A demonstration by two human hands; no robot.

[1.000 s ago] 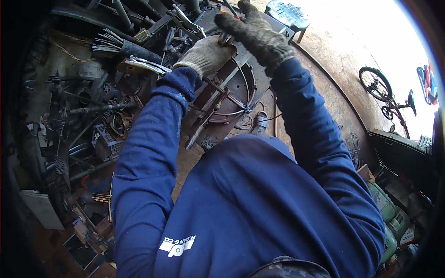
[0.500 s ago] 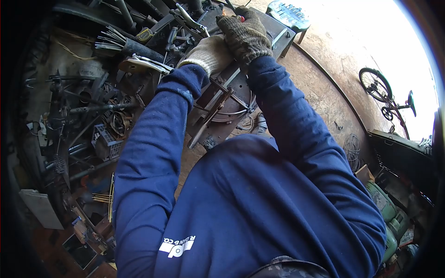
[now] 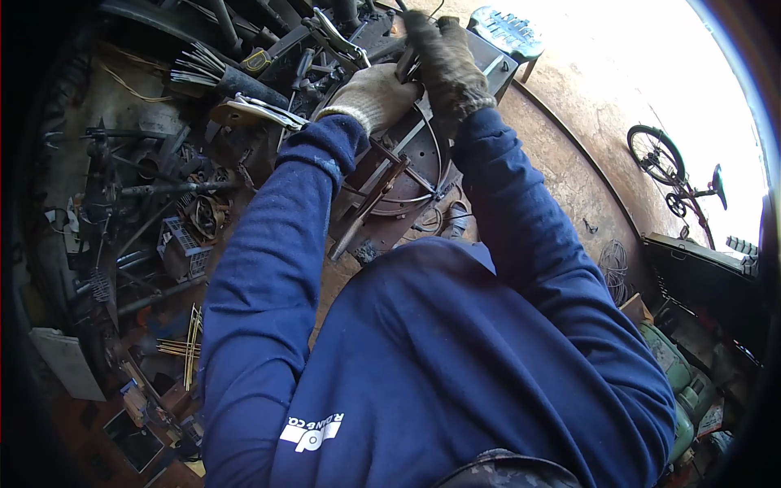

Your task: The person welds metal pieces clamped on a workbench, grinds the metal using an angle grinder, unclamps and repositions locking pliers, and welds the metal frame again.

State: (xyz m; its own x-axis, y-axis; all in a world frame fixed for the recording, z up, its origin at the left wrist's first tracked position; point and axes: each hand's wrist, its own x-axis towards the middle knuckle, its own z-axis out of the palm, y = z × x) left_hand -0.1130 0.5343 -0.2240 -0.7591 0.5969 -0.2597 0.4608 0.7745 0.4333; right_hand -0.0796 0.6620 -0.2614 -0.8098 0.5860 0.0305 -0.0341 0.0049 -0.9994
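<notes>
At the top centre my left hand (image 3: 377,93), in a pale knitted glove, is closed round a small dark metal piece (image 3: 406,63) that shows at its fingertips. My right hand (image 3: 449,65), in a darker, dirty glove, is just to its right over the workbench; motion blurs its fingers, and anything in them is hidden. Below both hands lies a round metal frame with spokes (image 3: 427,191) on the bench. A long flat metal bar (image 3: 370,207) crosses it on the left. Locking pliers (image 3: 333,37) stand beyond my left hand.
Thin rods stick out of a dark tube (image 3: 252,88) at the upper left. Scrap metal and a grey crate (image 3: 183,248) lie at the left. A stool (image 3: 504,31) stands beyond the bench. A bicycle (image 3: 675,175) and coiled wire (image 3: 614,264) are at the right.
My right hand came in against my left hand, then moved back a little up and right. My left hand has shifted slightly, staying near the bench. The round frame shows more again.
</notes>
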